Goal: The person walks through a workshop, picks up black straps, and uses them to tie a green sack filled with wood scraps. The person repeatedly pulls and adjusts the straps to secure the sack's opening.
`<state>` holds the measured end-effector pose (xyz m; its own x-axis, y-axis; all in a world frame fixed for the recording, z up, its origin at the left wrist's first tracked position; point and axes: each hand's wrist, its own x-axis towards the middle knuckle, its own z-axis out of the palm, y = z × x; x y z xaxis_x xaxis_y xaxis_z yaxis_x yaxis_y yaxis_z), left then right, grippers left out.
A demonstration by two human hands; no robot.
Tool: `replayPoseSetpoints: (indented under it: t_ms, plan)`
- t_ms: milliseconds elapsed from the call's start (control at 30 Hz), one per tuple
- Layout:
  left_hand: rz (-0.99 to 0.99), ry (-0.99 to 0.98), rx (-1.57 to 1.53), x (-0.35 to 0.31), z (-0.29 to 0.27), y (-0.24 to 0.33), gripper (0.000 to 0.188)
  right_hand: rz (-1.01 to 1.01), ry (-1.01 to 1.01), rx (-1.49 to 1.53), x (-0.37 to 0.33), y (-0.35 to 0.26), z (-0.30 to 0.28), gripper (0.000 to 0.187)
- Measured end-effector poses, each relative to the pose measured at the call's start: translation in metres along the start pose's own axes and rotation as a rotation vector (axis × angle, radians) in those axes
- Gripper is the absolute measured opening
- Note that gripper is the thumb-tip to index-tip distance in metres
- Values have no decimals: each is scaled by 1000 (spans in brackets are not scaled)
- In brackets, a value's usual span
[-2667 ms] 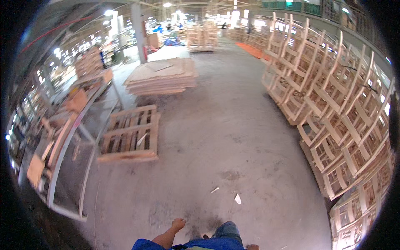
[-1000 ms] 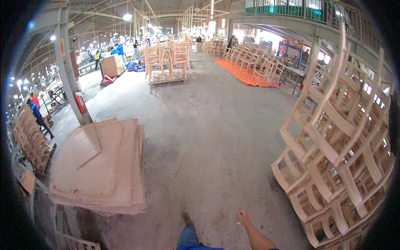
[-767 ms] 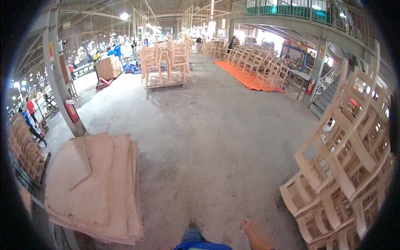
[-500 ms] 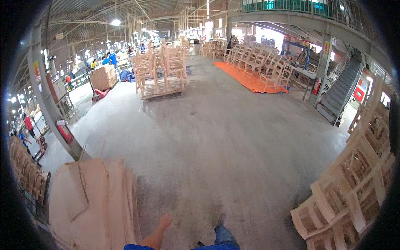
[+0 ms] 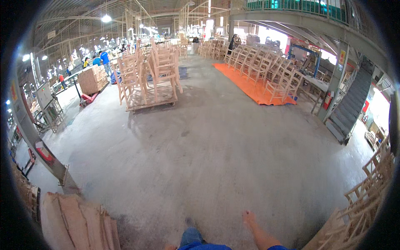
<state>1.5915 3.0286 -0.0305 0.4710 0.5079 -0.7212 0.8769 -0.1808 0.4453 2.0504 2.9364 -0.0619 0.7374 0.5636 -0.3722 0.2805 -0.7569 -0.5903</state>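
One right hand point(image 5: 251, 220), wide floor point(image 5: 208, 166), sheet stack point(image 5: 77, 221) edging left, wooden frames point(image 5: 360, 208) right

The left hand point(image 5: 170, 247) is mostly cut off by the lower edge; its grip cannot be determined. Finger detail of the right hand point(image 5: 249, 218) is blurred. The lower edge truncates the sheet stack point(image 5: 77, 221). Distant workers point(image 5: 104, 57) appear too small to resolve.

A bright blue top point(image 5: 207, 247) with a matching sleeve point(image 5: 276, 248) is worn with faded blue jeans point(image 5: 191, 236).
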Motion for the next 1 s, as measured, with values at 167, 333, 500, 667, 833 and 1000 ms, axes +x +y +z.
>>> replayPoseSetpoints:
  t_ms: [167, 333, 500, 667, 833, 1000]
  plan:
    - [-39, -3, -35, 160, -144, 34, 33, -23, 39, 365, 242, -171, -3, 26]
    - [152, 53, 264, 344, -359, 89, 34, 65, -217, 79, 318, -206, 24, 25]
    - [172, 517, 107, 541, -601, 184, 39, 529, -417, 104, 366, -250, 38, 26]
    - [103, 649, -242, 699, -771, 259, 43, 464, -547, -131, 528, -333, 46, 26]
    - [-62, 13, -32, 811, -855, 335, 40, -182, -677, -758, 799, -449, 15, 25]
    - [212, -39, 338, 887, -926, 338, 37, 196, -149, 188, 1098, -705, 4, 22]
